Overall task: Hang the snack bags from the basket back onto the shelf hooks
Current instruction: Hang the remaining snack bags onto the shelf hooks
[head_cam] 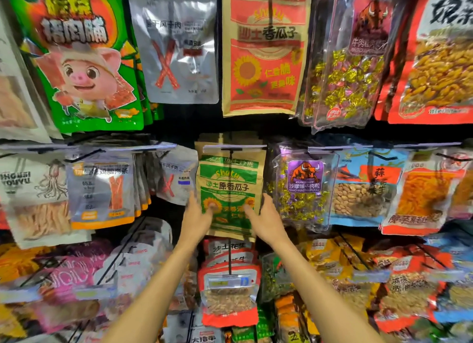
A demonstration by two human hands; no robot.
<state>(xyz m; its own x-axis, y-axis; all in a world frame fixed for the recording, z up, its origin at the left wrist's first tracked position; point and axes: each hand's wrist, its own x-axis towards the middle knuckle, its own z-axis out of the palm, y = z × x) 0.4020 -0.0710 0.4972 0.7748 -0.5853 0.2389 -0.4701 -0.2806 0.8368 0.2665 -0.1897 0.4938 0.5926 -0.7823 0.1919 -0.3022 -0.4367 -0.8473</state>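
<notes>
Matt kraft-paper seed bag [229,189]; glossy plastic neighbours.

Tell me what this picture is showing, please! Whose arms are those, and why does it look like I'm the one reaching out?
The camera sits on a person's head and looks forward and down, so you see what that person sees. That is why the two bare arms seem to come from you.

There is no table here. It is a shop wall full of snack bags that hang on thin black hooks, row above row.

The left hand and the right hand both touch one bag in the middle: a tan paper bag with a green label and sunflower pictures. Each hand holds one side near the bottom, thumb on the front. A black hook runs over its top, but whether the bag already hangs on it is hard to tell.

Beside it on the right hangs a clear bag with a purple bull label and gold-wrapped pieces.
</notes>
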